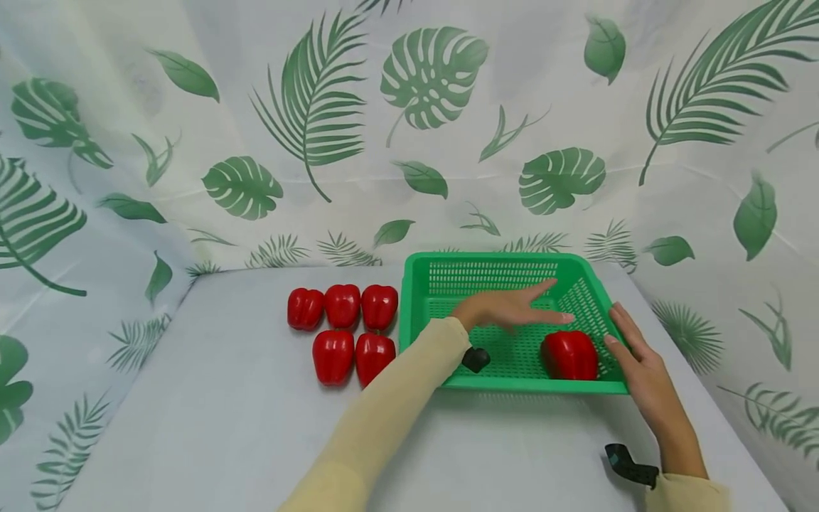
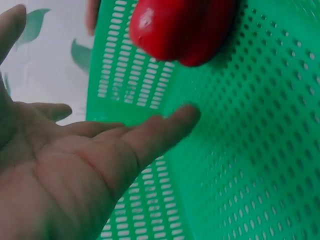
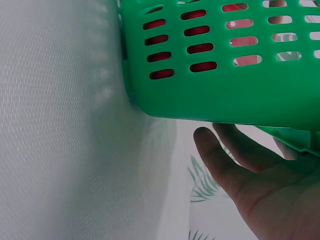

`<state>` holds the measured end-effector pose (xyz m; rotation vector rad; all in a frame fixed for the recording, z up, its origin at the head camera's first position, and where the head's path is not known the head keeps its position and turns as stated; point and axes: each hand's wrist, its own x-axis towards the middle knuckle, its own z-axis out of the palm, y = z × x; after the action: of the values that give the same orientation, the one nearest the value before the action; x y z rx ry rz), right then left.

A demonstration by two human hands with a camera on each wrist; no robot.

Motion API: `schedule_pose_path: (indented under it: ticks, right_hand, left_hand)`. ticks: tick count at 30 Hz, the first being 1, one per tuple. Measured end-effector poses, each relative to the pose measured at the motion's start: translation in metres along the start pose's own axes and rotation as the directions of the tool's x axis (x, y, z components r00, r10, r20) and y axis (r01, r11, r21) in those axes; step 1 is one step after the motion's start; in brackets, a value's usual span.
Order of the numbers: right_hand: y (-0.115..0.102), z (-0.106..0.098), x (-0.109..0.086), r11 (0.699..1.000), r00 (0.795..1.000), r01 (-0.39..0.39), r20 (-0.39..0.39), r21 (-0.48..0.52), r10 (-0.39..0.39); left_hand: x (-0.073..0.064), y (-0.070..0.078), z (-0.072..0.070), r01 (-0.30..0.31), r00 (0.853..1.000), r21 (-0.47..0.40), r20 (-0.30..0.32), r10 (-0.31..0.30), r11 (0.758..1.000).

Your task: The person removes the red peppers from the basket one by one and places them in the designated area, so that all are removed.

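Note:
My left hand [image 1: 512, 311] is over the green plastic basket [image 1: 512, 385], its fingers spread and nothing in its grasp. Below those fingers, one red bell pepper [image 1: 571, 355] lies in the basket's front right corner. The left wrist view shows the open palm [image 2: 75, 170] beside the perforated wall, a short gap from the pepper [image 2: 175, 30]. My right hand [image 1: 646, 373] rests its fairly straight fingers on the basket's right rim. In the right wrist view, those fingers [image 3: 220, 155] reach to the rim, and red shows through the wall slots.
Left of the basket, several red bell peppers [image 1: 342, 306] stand in two rows on the white table [image 1: 211, 398]. A leaf-patterned curtain [image 1: 358, 178] rises behind the table and along both sides. Dark wrist cameras [image 1: 630, 466] jut out from the wrists.

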<state>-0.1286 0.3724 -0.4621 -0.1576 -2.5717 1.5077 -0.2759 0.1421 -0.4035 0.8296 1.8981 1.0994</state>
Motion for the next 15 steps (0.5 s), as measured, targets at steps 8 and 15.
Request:
schedule_pose_path:
  ticks: [8,15]
  right_hand:
    - [0.0,0.0,-0.002,1.0,1.0,-0.001,0.004,-0.017,0.001]
    - [-0.002,-0.001,-0.002,1.0,1.0,0.005,-0.002,-0.011,-0.005]
  left_hand:
    - [0.021,0.003,0.019,0.158,0.979,-0.046,0.136,-0.15,0.986]
    - [0.031,0.008,0.025,0.234,0.957,-0.027,0.183,-0.226,0.972]
